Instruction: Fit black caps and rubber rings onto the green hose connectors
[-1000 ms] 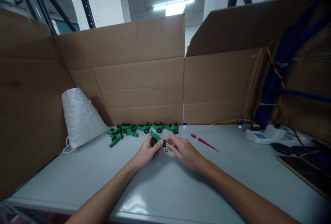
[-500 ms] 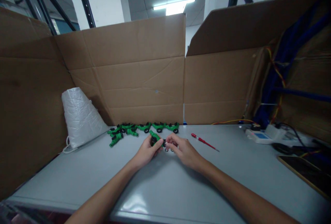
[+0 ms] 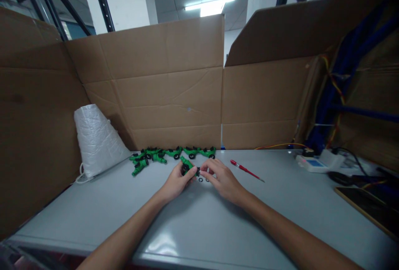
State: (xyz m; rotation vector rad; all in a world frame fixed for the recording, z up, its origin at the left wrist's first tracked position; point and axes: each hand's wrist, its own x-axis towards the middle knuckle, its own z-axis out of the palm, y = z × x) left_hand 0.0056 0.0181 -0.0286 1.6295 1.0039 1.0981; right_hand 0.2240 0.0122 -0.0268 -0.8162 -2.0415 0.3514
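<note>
My left hand (image 3: 178, 182) is closed around a green plastic fitting with black parts (image 3: 186, 162), tilted with its lower right end toward my other hand. Close beside that end, my right hand (image 3: 222, 178) has thumb and forefinger pinched together. What those fingertips hold is too small to make out. On the table just below the hands lie small black rings (image 3: 200, 179), partly near my right fingers. Further back, several similar green fittings (image 3: 173, 152) stand in a row, and others (image 3: 140, 167) lie at its left end.
A red screwdriver (image 3: 247, 171) lies on the grey table (image 3: 199, 228) to the right. At the left stands a white padded bag (image 3: 96, 143). Cardboard walls (image 3: 165, 95) enclose the back and sides. A power strip (image 3: 311, 164) and cables sit at the far right.
Both hands stay nearly in place. My right fingers shift slightly at the end of the green fitting, and the black rings below show a little more clearly.
</note>
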